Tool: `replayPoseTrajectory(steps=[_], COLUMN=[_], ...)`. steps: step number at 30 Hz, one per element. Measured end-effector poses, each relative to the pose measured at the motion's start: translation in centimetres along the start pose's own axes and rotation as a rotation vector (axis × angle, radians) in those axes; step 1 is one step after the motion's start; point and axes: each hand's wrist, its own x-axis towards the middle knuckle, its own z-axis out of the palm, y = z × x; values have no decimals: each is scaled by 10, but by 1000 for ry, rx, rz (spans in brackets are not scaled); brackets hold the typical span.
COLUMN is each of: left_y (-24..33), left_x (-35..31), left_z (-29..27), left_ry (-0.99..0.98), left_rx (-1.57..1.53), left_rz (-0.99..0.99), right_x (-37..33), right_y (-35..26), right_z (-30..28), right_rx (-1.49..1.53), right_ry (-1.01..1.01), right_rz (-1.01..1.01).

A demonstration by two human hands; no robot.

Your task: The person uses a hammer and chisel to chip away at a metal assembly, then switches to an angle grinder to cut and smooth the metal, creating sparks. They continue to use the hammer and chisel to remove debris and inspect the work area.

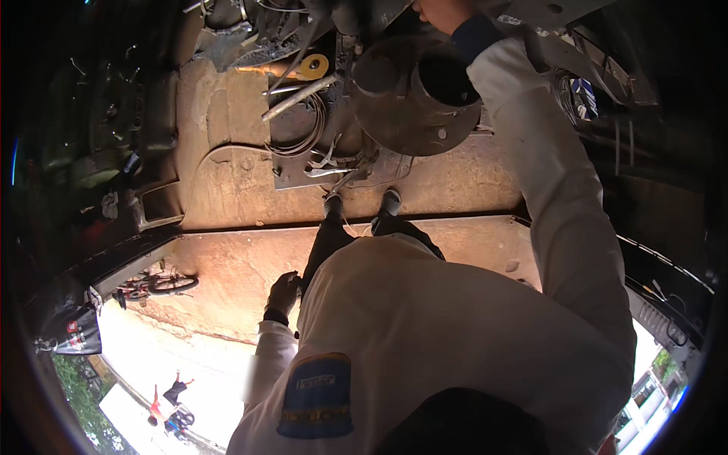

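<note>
My right hand (444, 12) is raised at the top edge, and the frame cuts part of it off. Its visible fingers are curled closed; what they hold, if anything, is out of sight. Just below stands a dark round metal plate (413, 135) with a wide pipe-like opening (447, 76). Low at my left side hangs my left hand (283, 294), in shadow, fingers loosely apart, with nothing seen in it. On the floor ahead lie a metal pipe (301, 97), a coiled cable (309, 136), locking pliers (331, 173) and a tool with a round yellow end (313, 67).
A flat metal sheet (292, 179) lies under the cable and pliers. Behind my feet runs a dark floor ledge (250, 226). A bicycle (171, 284) and a black bag (80, 334) are at the left. Outside, a person (163, 406) is beside another bicycle.
</note>
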Motion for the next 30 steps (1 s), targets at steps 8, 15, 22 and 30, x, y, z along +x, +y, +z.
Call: replayPoseTrajectory(steps=[8,15,22,30], left_y=[-38,-108,-118,-185], left_x=[11,36,67,170], left_z=[12,27,-40,-171], left_ry=[37,38,-77,-223], left_rx=[-145,-189,-444,-288], left_rz=[73,30,-48,-49], right_x=[-7,-25,-59,-78], right_y=[-13,-8,12,-37], right_z=[-60,-73,-36,-99], right_rx=[1249,1119,337,236], right_ry=[-25,-5,95,-590], right_rz=[911,946,189,674])
